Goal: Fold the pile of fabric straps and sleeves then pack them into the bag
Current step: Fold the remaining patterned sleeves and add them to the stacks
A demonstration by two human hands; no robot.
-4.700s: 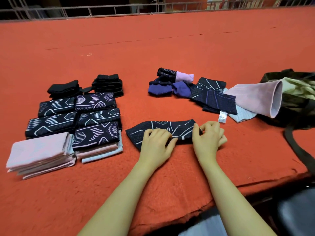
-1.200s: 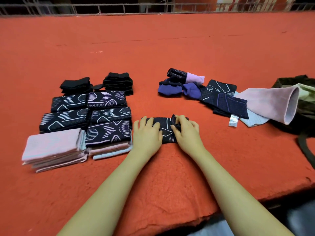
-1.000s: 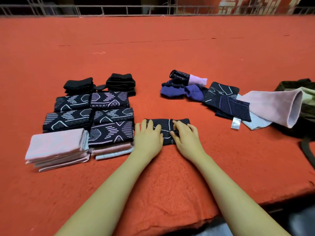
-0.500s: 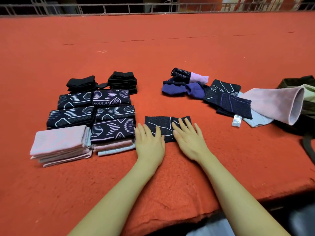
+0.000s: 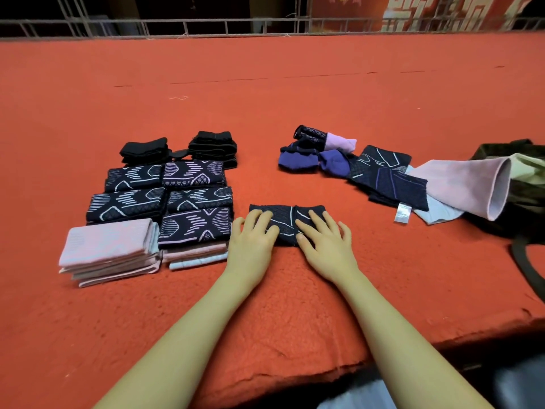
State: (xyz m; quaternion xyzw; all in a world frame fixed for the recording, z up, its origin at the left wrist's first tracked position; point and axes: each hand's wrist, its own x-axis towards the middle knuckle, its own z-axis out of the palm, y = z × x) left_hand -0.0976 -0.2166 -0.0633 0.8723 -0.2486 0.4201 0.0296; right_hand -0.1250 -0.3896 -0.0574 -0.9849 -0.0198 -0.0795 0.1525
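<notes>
Both hands, left [image 5: 253,240] and right [image 5: 323,242], flat, fingers straight, pressing folded dark sleeve [image 5: 287,215], probably halved.

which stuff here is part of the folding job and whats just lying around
Part of the job:
folded sleeve under left hand and right hand
folded stacks
unfolded pile
bag

Just there:
railing
loose thread

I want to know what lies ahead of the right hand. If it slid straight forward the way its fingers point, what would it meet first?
The right hand lies flat on the folded dark sleeve, fingers pointing away and slightly left. Past the sleeve's far edge is bare red cloth; the purple pieces seem just right of that line, though depth is unclear.
</notes>
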